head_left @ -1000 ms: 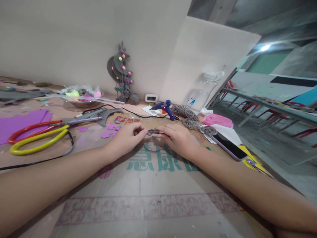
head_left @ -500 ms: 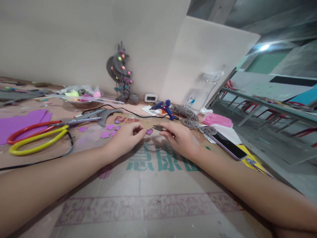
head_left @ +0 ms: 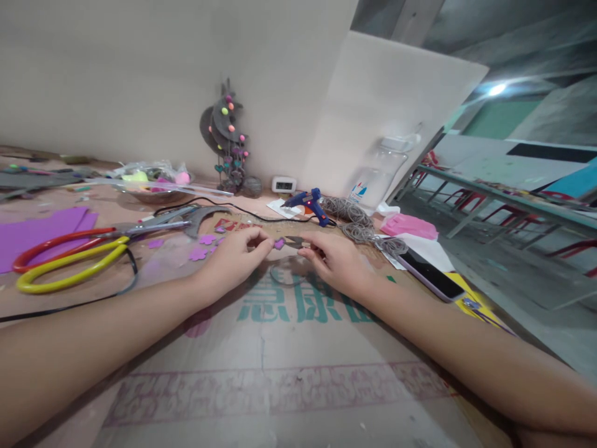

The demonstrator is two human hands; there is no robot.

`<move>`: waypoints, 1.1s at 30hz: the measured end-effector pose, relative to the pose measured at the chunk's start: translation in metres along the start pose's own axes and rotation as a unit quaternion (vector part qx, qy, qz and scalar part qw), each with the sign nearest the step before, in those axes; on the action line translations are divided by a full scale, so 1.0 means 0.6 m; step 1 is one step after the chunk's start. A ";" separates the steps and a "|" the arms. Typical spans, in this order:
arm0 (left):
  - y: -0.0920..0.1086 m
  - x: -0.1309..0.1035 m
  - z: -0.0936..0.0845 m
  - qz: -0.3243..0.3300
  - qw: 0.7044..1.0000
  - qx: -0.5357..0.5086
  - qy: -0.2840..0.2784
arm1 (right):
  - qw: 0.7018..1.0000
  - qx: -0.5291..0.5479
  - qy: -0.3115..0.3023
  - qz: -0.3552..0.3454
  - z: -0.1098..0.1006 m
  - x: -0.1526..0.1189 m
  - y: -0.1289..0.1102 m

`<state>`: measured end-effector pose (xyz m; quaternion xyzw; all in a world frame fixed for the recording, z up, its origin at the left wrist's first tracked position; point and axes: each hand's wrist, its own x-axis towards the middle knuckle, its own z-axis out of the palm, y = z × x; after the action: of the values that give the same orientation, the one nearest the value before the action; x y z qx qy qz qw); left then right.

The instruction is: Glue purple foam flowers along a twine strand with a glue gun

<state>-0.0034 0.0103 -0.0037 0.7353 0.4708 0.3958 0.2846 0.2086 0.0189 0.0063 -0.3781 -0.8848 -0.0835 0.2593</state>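
- Purple and tiny, the felt-like piece (head_left: 279, 243) sits at the fingertips of the left hand (head_left: 240, 255), over the middle of the surface (head_left: 209, 348); that grip seems pinched on its edge.
- Across from it, the right hand (head_left: 338, 261) has its grip closed about a dark pointed tool (head_left: 293, 241), probably small scissors, the tip aimed at the piece. Whether they touch, I can't tell.
- Close trimming or shaping looks to be the step in hand. The next move would call for steady wrists, a firm pinch and fingertips kept off the points.
- Just below, a clear round thing (head_left: 289, 284) lies flat, so dropping the wrists might nudge it.
- Purple flower cut-outs (head_left: 198, 254) lie just beyond the left wrist, where a sleeve-side sweep could scatter them.
- Farther left are purple sheets (head_left: 41, 239) and big handles, one red (head_left: 65, 239), one yellow (head_left: 72, 274).
- Behind the hands, a blue glue gun (head_left: 310, 200) shows a red light, perhaps hot, near grey cord coils (head_left: 345, 211); its neighbour, a black cord (head_left: 224, 202), bars reaching straight back.
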 end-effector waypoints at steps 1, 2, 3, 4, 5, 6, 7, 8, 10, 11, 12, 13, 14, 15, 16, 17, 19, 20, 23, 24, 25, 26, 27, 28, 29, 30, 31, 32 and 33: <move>0.001 0.000 0.000 0.000 1.000 0.001 -0.001 | 1.000 -0.004 -0.001 -0.003 0.000 0.000 0.000; 0.001 -0.001 0.000 0.001 1.000 0.001 -0.003 | 1.000 -0.011 0.002 -0.007 0.000 0.000 -0.001; 0.001 -0.001 0.000 0.002 1.000 0.002 -0.006 | 1.000 -0.019 0.007 -0.011 0.001 -0.001 0.000; 0.001 -0.001 0.000 0.003 1.000 0.004 -0.008 | 0.999 -0.027 0.012 -0.015 0.001 -0.001 0.000; 0.001 -0.001 0.000 0.004 1.000 0.006 -0.010 | 0.999 -0.034 0.017 -0.018 0.002 -0.001 0.001; 0.001 -0.001 0.000 0.006 1.000 0.008 -0.011 | 0.999 -0.039 0.020 -0.022 0.003 -0.002 0.002; 0.001 -0.001 -0.001 0.007 1.000 0.012 -0.011 | 0.999 -0.042 0.022 -0.025 0.003 -0.002 0.003; 0.001 -0.001 -0.001 0.008 1.000 0.015 -0.009 | 0.998 -0.043 0.024 -0.028 0.004 -0.002 0.004; 0.001 0.000 -0.001 0.010 1.000 0.022 -0.006 | 0.998 -0.047 0.028 -0.035 0.005 -0.002 0.005; 0.000 0.000 -0.001 0.010 1.000 0.024 -0.006 | 0.998 -0.052 0.029 -0.038 0.006 -0.002 0.005; 0.000 -0.001 -0.001 0.011 1.000 0.025 -0.008 | 0.997 -0.057 0.029 -0.040 0.007 -0.002 0.005; 0.000 -0.001 -0.001 0.013 1.000 0.023 -0.011 | 0.997 -0.062 0.028 -0.043 0.007 -0.003 0.005; 0.000 -0.002 0.000 0.015 1.000 0.020 -0.014 | 0.996 -0.066 0.026 -0.045 0.008 -0.003 0.006; -0.001 -0.002 0.000 0.017 1.000 0.017 -0.017 | 0.996 -0.069 0.024 -0.047 0.008 -0.004 0.006; -0.001 -0.002 0.001 0.019 1.000 0.014 -0.019 | 0.996 -0.070 0.020 -0.047 0.008 -0.004 0.006; -0.001 -0.002 0.001 0.019 1.000 0.013 -0.020 | 0.996 -0.072 0.017 -0.047 0.007 -0.004 0.006; -0.002 -0.002 0.001 0.018 0.999 0.014 -0.022 | 0.996 -0.077 0.009 -0.045 0.006 -0.004 0.005; -0.002 -0.002 0.001 0.018 0.999 0.015 -0.023 | 0.996 -0.079 0.006 -0.045 0.005 -0.004 0.005; -0.002 -0.001 0.002 0.019 0.999 0.021 -0.029 | 0.995 -0.083 0.003 -0.051 0.004 -0.003 0.003; -0.002 -0.001 0.002 0.019 0.999 0.023 -0.030 | 0.995 -0.082 0.003 -0.052 0.004 -0.003 0.003; -0.003 -0.002 0.002 0.019 0.999 0.025 -0.032 | 0.995 -0.082 0.005 -0.053 0.005 -0.003 0.003; -0.003 -0.002 0.003 0.020 0.999 0.026 -0.033 | 0.995 -0.083 0.005 -0.053 0.005 -0.003 0.003; -0.003 -0.002 0.003 0.021 0.999 0.028 -0.032 | 0.995 -0.083 0.006 -0.054 0.005 -0.003 0.003; -0.003 -0.002 0.003 0.022 0.999 0.031 -0.032 | 0.995 -0.084 0.006 -0.056 0.005 -0.003 0.003; -0.002 -0.002 0.003 0.023 0.999 0.033 -0.033 | 0.995 -0.084 0.007 -0.060 0.005 -0.003 0.003; -0.002 -0.002 0.003 0.023 0.999 0.035 -0.033 | 0.994 -0.084 0.008 -0.065 0.004 -0.003 0.003; -0.002 -0.001 0.003 0.023 0.998 0.036 -0.034 | 0.994 -0.083 0.009 -0.069 0.004 -0.002 0.003; -0.001 -0.001 0.002 0.022 0.998 0.038 -0.034 | 0.994 -0.082 0.010 -0.074 0.004 -0.002 0.003; -0.001 -0.001 0.002 0.021 0.998 0.038 -0.034 | 0.994 -0.082 0.012 -0.077 0.003 -0.002 0.003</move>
<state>-0.0027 0.0101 -0.0051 0.7686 0.4595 0.3584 0.2641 0.2096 0.0199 0.0040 -0.3280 -0.8983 -0.1799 0.2305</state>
